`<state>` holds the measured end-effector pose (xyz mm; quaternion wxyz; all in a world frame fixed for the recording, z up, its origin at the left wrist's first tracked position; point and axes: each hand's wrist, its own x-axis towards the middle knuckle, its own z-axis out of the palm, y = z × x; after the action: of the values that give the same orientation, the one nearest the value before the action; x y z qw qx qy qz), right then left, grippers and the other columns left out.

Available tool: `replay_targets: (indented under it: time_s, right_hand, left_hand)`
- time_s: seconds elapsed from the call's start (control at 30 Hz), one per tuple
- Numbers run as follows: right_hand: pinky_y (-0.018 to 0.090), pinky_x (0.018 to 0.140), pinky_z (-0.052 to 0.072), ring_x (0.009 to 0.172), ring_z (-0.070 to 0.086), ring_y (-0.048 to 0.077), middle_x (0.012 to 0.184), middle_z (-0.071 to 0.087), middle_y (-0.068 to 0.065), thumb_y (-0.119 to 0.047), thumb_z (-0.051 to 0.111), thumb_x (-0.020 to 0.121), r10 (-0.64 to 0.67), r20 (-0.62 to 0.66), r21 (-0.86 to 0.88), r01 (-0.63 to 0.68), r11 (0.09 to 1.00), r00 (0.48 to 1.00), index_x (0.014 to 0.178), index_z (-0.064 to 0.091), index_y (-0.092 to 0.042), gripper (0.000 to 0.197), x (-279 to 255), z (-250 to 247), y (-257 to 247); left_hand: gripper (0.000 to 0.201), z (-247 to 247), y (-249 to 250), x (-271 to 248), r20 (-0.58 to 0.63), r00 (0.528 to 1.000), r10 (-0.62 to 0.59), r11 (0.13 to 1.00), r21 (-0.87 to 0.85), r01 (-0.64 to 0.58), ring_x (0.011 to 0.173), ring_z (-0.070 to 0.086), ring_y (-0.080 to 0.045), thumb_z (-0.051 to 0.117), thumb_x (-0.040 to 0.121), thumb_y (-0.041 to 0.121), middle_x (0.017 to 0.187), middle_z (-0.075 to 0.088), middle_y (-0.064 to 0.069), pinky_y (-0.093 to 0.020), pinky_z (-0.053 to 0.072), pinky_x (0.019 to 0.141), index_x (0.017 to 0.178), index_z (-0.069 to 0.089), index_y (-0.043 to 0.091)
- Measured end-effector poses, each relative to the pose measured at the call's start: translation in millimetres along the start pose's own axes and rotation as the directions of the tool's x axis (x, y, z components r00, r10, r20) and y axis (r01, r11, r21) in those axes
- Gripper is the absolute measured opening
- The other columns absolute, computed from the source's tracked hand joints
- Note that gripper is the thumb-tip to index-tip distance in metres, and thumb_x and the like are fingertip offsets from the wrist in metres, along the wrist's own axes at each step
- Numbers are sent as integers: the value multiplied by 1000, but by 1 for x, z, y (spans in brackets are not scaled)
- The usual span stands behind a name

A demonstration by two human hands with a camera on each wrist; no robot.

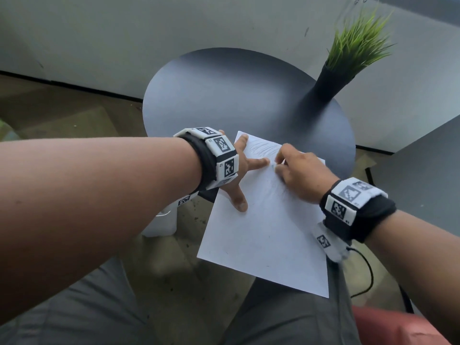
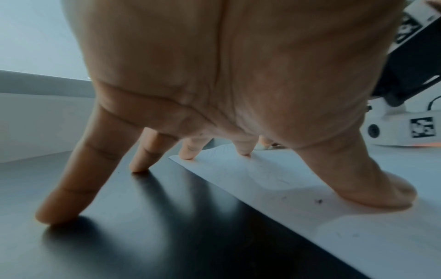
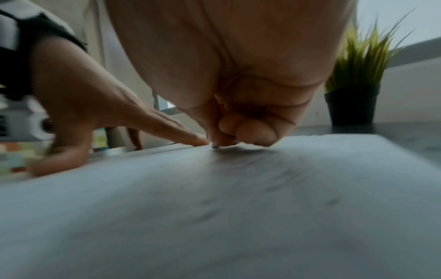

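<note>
Sheet of paper (image 1: pixel 263 232): white, one, lying askew on the near edge of the round dark table (image 1: pixel 224 95), its near part overhanging toward the person's lap. Far corner bears a patch of pencil scribble (image 1: pixel 261 146); fainter grey marks lie lower down. Left hand (image 1: pixel 242 170): fingers spread wide and straight, thumb and two fingers pressing the sheet flat, the other two on the bare table. Right hand (image 1: pixel 301 170): fingers curled tight, pinching a small pale object (image 3: pixel 216 145) against the paper just beside the left forefinger; too small to identify, possibly an eraser. Potted grass plant (image 1: pixel 348 61): upright at the far right of the table, well apart. Progress, as judged: rubbing-out is underway, but the scribble is mostly unerased.
</note>
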<state>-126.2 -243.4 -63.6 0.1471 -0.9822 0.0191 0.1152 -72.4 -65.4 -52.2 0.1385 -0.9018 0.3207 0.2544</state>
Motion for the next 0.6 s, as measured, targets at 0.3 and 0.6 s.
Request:
replay_targets:
  time_s: [0.3, 0.6]
  right_hand:
    - [32, 73, 38, 91, 53, 26, 92, 61, 0, -26, 50, 93, -5, 4, 14, 5, 1000, 1000, 98, 51, -22, 6, -2, -4, 16]
    - [37, 79, 45, 91, 56, 28, 93, 63, 3, -29, 52, 93, -96, 56, -14, 97, 995, 994, 99, 52, -21, 10, -3, -2, 1]
  left_hand:
    - [125, -5, 4, 0, 10, 1000, 15, 999, 42, -16, 137, 24, -57, 67, 52, 90, 162, -15, -15, -60, 36, 103, 143, -15, 65]
    - [132, -2, 1, 8, -13, 997, 76, 994, 80, -75, 150, -6, -44, 68, 51, 90, 165, -17, -5, -71, 22, 107, 148, -15, 57]
